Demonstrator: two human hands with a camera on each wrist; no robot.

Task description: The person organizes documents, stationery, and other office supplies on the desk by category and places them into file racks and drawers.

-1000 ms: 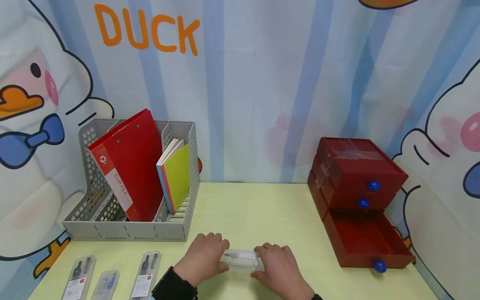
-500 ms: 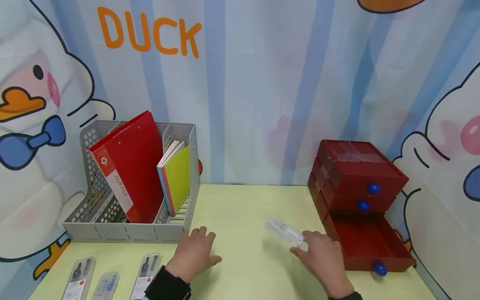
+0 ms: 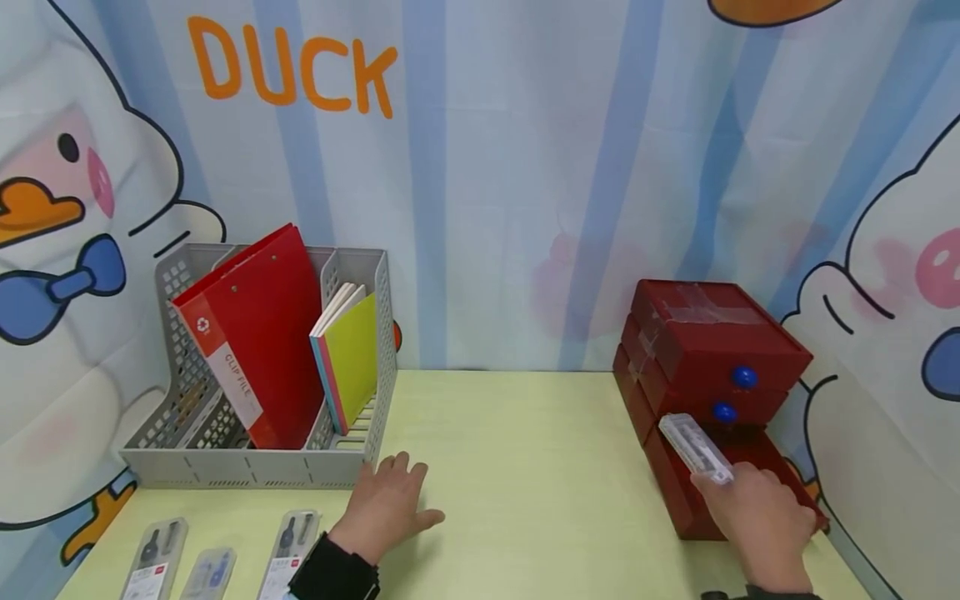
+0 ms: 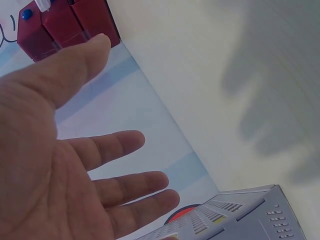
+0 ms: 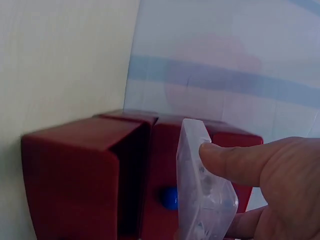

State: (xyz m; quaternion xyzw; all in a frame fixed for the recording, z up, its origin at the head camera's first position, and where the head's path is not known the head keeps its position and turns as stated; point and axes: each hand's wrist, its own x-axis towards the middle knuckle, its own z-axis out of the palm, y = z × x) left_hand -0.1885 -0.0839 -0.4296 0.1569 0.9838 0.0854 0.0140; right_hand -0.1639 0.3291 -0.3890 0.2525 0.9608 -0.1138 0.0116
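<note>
A clear plastic case with small items inside is pinched at one end by my right hand. The hand holds it above the pulled-out bottom drawer of a dark red chest. In the right wrist view, the thumb presses the side of the see-through case, which stands before the chest. What exactly lies in the case is too unclear to tell. My left hand hovers over the table near the grey organizer's front corner, fingers spread and holding nothing; the left wrist view shows its bare palm.
At the back left, a grey file organizer bears a red clip file and colored notebooks. Several clear cases lie front left, among them a labelled one. The upper drawers of the red chest are closed and have blue knobs.
Both hands were at the case in the table's middle. The left hand let go and shifted left; the right hand carried the case rightward to above the open drawer.
</note>
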